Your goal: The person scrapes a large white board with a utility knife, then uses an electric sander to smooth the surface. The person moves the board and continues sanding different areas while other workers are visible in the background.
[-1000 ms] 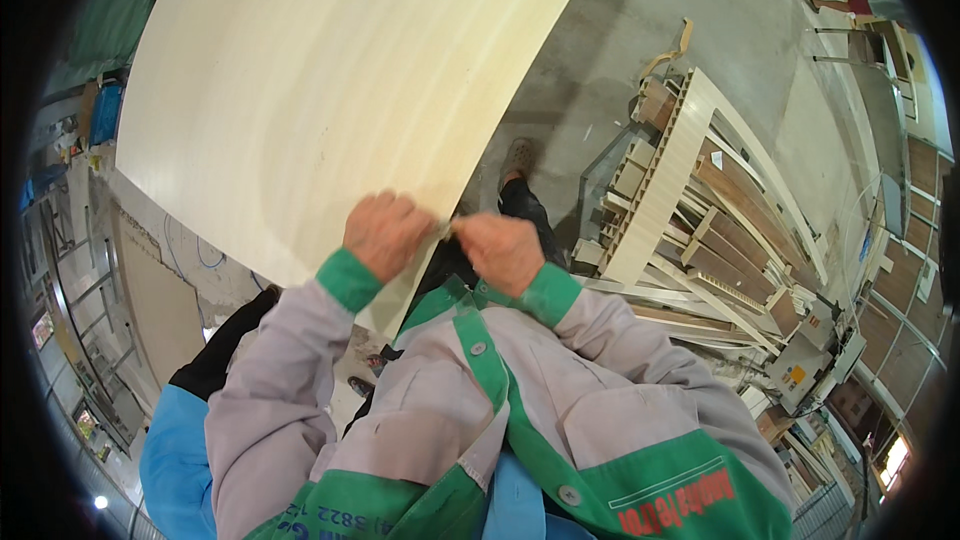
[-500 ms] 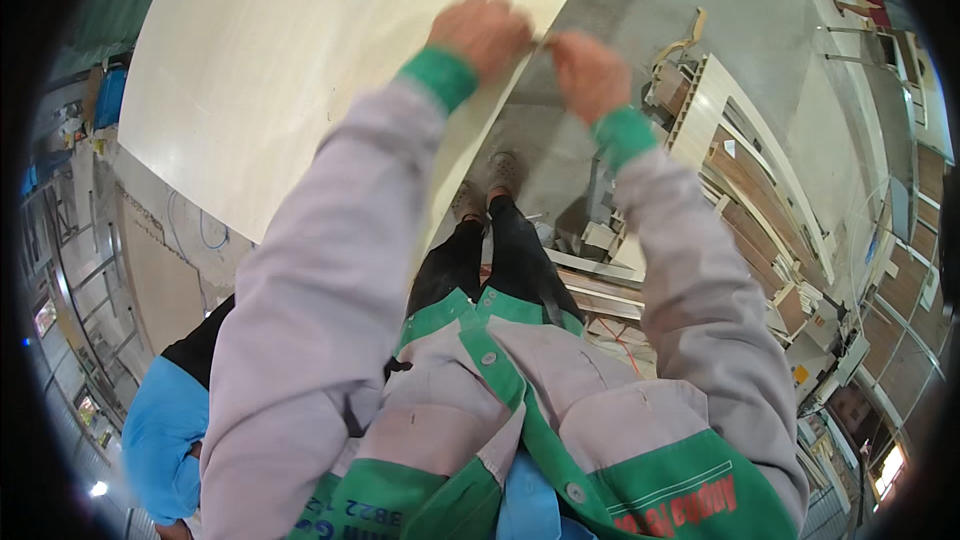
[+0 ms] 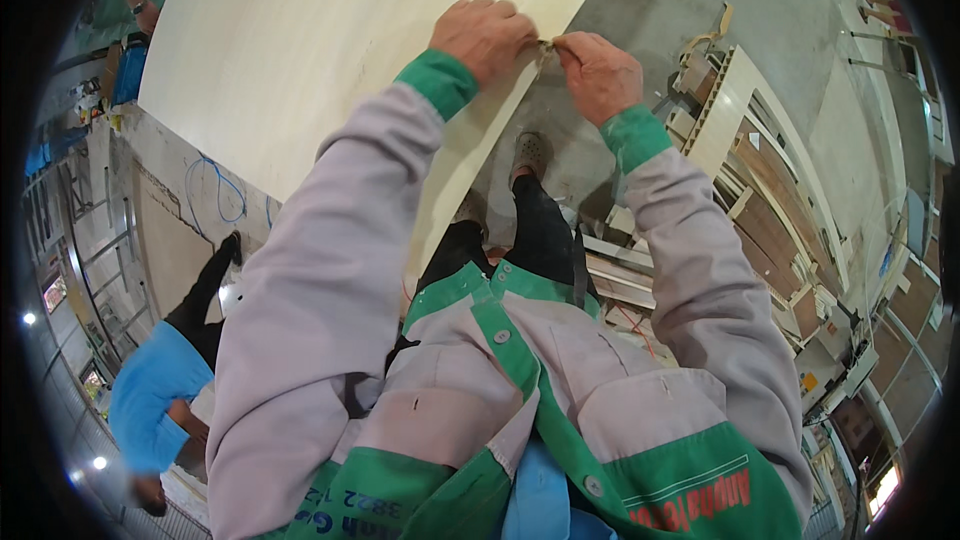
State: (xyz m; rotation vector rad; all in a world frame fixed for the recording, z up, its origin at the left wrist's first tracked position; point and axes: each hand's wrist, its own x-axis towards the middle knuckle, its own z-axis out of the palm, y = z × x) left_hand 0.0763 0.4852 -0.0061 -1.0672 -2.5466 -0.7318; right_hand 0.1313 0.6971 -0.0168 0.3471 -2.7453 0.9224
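A large pale wooden panel (image 3: 330, 50) spreads across the upper left. My left hand (image 3: 484, 40) is closed above its right edge, knuckles up, thumb and forefinger toward my right hand. Just past that edge my right hand (image 3: 603, 77) is closed in a pinch. Between the fingertips of both hands is a small tan strip (image 3: 544, 48), crumpled or curled, with a bit hanging down. It is too small to name more exactly, and the fingers cover part of it.
On the floor at right lies a pile of wood offcuts (image 3: 770, 190) with a curved frame piece. A person in a blue shirt (image 3: 160, 390) bends at lower left. Another person's hand (image 3: 147, 17) is at the panel's far left. A blue hose (image 3: 222, 190) lies on the floor.
My hands stay together at the panel edge, and the tan strip between them now shows more clearly. My foot has moved slightly right. Another person's arm has come into view at upper left.
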